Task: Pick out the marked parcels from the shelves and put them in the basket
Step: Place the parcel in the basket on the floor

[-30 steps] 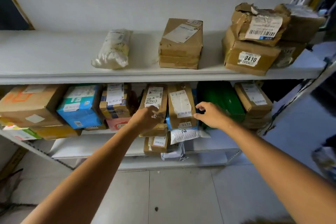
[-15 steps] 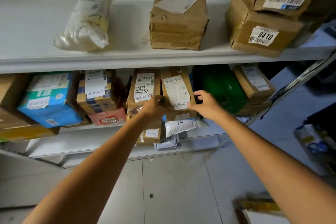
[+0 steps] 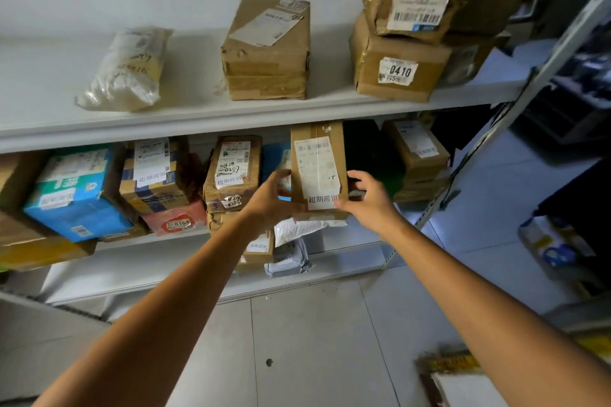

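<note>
- Upper shelf (image 3: 231, 117): bag (image 3: 125, 69) toward the left end, box (image 3: 267, 53) in the middle, stacked boxes (image 3: 400, 56) at the right end.
- Shelf below (image 3: 165, 239): parcel (image 3: 317, 168) at the front edge, between left hand (image 3: 271, 201) and right hand (image 3: 368, 198).

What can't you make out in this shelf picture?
All in the head view:
1. Label on the held parcel: small print is blurred.
2. The blue parcel: mostly hidden behind the held parcel and the left hand.
3. The green parcel beside the right hand: in shadow, no label visible.
4. The object at bottom right: blurred and cut by the frame edge; cannot tell whether it is the basket.
</note>
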The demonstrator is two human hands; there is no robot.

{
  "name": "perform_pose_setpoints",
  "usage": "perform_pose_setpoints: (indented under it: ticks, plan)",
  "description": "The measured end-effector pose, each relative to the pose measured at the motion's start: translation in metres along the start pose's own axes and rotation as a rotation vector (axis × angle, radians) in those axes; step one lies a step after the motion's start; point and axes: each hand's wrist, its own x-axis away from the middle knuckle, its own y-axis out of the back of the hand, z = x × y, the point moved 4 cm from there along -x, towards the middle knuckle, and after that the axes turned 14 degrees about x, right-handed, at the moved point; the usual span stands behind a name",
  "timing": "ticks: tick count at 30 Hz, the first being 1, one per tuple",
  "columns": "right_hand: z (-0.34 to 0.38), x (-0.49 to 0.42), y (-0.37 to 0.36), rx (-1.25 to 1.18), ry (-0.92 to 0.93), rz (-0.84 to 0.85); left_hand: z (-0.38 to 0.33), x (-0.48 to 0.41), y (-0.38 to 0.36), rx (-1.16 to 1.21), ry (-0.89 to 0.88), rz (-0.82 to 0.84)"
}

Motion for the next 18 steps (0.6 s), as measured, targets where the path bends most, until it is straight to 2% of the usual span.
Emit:
perform_pose_setpoints:
  ticks: [10, 18]
  plan:
    - [-0.086, 0.07, 0.114, -0.054, -0.11, -0.138, -0.03, 0.009, -0.148, 0.035, -0.042, 0.133]
    - [-0.142, 0.107, 0.152, -0.068, -0.248, -0.288, -0.027, -0.008, -0.225, -0.022, 0.014, 0.397]
